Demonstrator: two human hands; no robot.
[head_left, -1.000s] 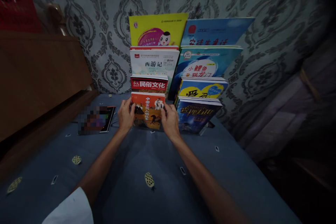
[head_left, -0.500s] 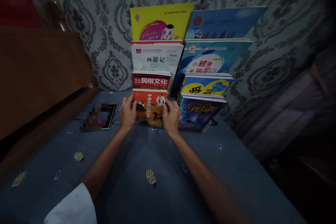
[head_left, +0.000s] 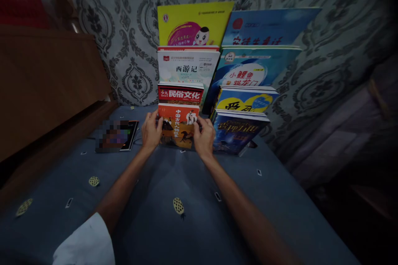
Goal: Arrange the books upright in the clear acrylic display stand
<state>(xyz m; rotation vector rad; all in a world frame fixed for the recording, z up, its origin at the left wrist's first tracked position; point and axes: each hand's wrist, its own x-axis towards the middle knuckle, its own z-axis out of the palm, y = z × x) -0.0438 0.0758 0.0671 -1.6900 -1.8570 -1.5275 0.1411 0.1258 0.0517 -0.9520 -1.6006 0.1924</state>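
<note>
An orange book (head_left: 179,126) with a horse and figures on its cover stands upright at the front of the left row. My left hand (head_left: 151,129) grips its left edge, thumb on the cover. On the opposite edge, my right hand (head_left: 203,134) is closed with its thumb at the front; the fingertips behind are hidden. Directly behind stand a red book (head_left: 180,94), a white book (head_left: 186,66) and a tall yellow-green book (head_left: 194,22), stepped by height. Close to my right hand, a dark blue book (head_left: 238,134) fronts the right row.
Behind the dark blue book rise a yellow-and-blue book (head_left: 245,99), a light blue book (head_left: 258,64) and a tall blue book (head_left: 273,25). A dark book (head_left: 116,136), partly pixelated, lies flat on the patterned blue sheet (head_left: 155,215). A wooden headboard (head_left: 49,87) borders the left; patterned wallpaper (head_left: 133,49) is behind.
Both hands stay on the orange book's edges, and the rows keep their arrangement. The whole view has shifted slightly; no book has clearly moved.
</note>
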